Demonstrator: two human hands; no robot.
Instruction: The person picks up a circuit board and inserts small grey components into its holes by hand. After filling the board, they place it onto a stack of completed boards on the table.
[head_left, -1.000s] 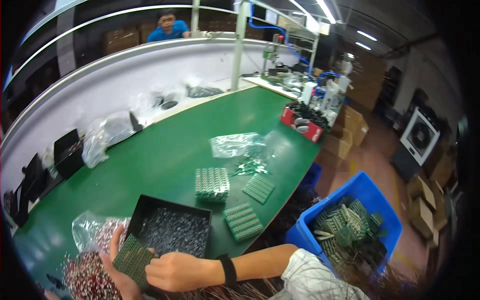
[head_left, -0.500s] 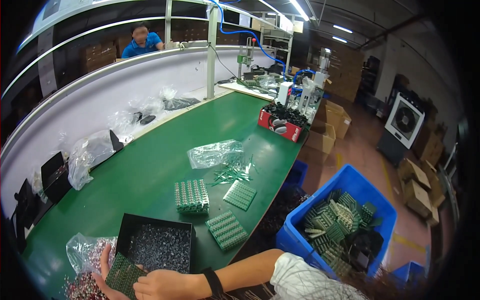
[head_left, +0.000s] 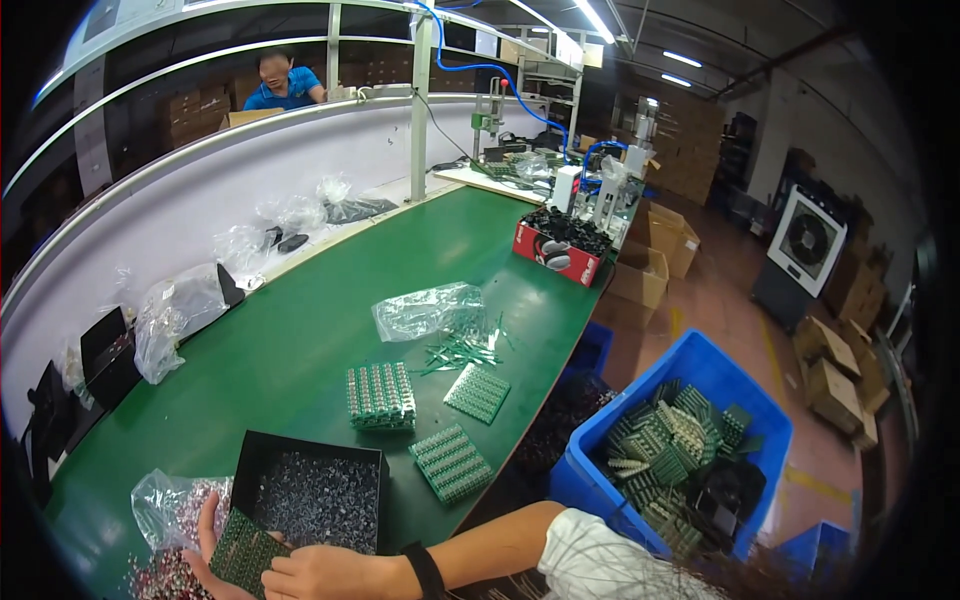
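At the lower left, my left hand [head_left: 207, 549] holds a green circuit board panel [head_left: 243, 552] tilted, thumb and fingers spread around its left side. My right hand [head_left: 325, 573] is closed at the panel's right edge; its fingertips are curled and what they pinch is hidden. Just behind the hands sits a black open box [head_left: 378, 500] holding many small dark and clear parts. Beside my left hand lie a clear bag [head_left: 160, 508] and a heap of small red and white parts [head_left: 165, 578].
Farther along the green table [head_left: 300, 340] are a stack of circuit panels [head_left: 381, 395], two panels lying flat [head_left: 452, 463], green strips [head_left: 462, 352] and a plastic bag [head_left: 430, 308]. A blue bin [head_left: 690, 345] of boards stands right. A person [head_left: 285, 85] is across the partition.
My right hand has shifted slightly left along the panel, still closed. My left hand keeps its hold. Across the partition, the person's head has lifted and turned a little.
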